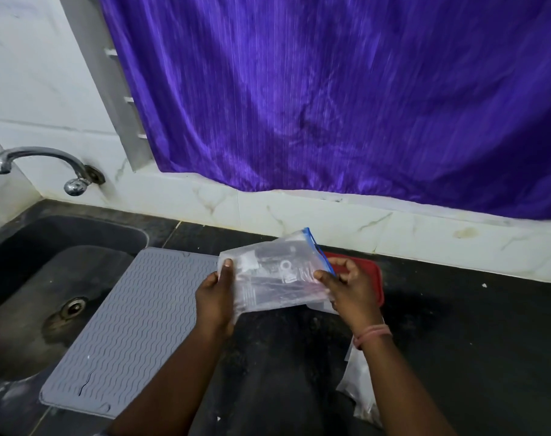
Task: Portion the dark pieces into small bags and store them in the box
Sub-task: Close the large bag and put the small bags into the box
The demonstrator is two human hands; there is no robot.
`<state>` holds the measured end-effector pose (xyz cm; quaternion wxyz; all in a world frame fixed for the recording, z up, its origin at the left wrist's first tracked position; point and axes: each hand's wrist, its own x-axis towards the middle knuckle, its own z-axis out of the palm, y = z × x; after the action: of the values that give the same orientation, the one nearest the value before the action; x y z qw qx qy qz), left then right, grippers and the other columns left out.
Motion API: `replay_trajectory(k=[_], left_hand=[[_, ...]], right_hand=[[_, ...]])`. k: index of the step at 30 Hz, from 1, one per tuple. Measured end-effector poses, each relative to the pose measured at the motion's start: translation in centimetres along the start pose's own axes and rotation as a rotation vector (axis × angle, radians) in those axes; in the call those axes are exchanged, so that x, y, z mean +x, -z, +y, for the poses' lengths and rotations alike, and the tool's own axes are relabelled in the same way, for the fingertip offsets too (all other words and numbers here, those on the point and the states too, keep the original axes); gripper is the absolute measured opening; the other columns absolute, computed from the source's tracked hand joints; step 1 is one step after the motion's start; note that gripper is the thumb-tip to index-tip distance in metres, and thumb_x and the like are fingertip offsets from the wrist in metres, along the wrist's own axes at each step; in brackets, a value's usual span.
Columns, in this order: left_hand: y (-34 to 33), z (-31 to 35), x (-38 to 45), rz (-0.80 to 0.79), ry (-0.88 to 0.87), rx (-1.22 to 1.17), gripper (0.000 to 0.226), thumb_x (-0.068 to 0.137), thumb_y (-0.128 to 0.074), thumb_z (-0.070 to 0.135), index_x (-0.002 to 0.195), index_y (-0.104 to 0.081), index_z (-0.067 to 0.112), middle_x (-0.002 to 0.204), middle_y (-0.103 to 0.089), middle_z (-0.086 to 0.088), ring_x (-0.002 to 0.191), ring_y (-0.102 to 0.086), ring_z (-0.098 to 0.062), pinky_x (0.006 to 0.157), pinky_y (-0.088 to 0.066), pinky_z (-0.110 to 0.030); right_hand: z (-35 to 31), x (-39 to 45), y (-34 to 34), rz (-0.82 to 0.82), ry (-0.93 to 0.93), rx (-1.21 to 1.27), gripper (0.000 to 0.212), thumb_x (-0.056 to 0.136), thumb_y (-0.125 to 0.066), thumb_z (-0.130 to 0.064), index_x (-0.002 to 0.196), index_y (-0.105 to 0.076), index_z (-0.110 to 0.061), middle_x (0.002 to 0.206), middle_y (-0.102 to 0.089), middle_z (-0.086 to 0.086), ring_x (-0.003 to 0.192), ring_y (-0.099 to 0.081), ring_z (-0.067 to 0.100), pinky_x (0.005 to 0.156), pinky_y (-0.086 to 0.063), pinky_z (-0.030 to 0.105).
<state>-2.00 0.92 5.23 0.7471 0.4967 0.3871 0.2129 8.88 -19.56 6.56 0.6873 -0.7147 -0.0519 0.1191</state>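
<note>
A purple curtain point(330, 99) is hanging over the white marble wall point(299, 212) behind the dark counter point(456, 341). A grey ribbed mat point(135, 325) is lying half over the dark sink point(31, 262), and a chrome tap point(47, 166) is sticking out of the wall above it.

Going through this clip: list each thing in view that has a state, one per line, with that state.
Zip bag: held up off the counter in both hands, blue zip end to the right.
Left hand: gripping the bag's left end.
Right hand: pinching the zip end.
Red lid: lying flat behind the right hand.
Tap: no water running.
Grey mat: flat, overlapping the sink.
</note>
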Motion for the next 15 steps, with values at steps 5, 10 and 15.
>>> replay_trajectory(k=[5,10,15], left_hand=[[0.1,1.3,-0.2,-0.190,0.154,-0.172,0.054,0.098,-0.046,0.062,0.121,-0.067,0.017,0.112,-0.076,-0.015,0.103,-0.074,-0.037,0.093,-0.057,-0.057],[0.9,0.7,0.3,-0.218,0.020,0.090,0.032,0.105,-0.051,0.035,0.108,-0.072,0.011,0.106,-0.075,-0.019,0.096,-0.072,-0.033,0.082,-0.057,-0.043],[1.3,0.1,0.0,-0.343,-0.037,0.157,0.024,0.103,-0.057,0.026,0.113,-0.072,0.010,0.112,-0.072,-0.023,0.112,-0.062,-0.052,0.098,-0.048,-0.065]], right_hand=[[0.4,0.0,1.6,-0.136,0.053,-0.072,0.049,0.081,-0.079,-0.003,0.124,-0.059,-0.013,0.092,-0.078,0.006,0.076,-0.072,0.011,0.069,-0.054,0.023],[0.0,0.3,4.0,-0.293,0.018,-0.141,0.063,0.076,-0.083,-0.011,0.134,-0.057,-0.016,0.113,-0.075,0.000,0.106,-0.071,0.019,0.093,-0.056,0.033],[-1.0,-0.1,3.6,-0.217,-0.020,-0.130,0.029,0.085,-0.076,-0.039,0.111,-0.067,-0.030,0.100,-0.075,-0.014,0.093,-0.071,0.003,0.083,-0.058,0.028]])
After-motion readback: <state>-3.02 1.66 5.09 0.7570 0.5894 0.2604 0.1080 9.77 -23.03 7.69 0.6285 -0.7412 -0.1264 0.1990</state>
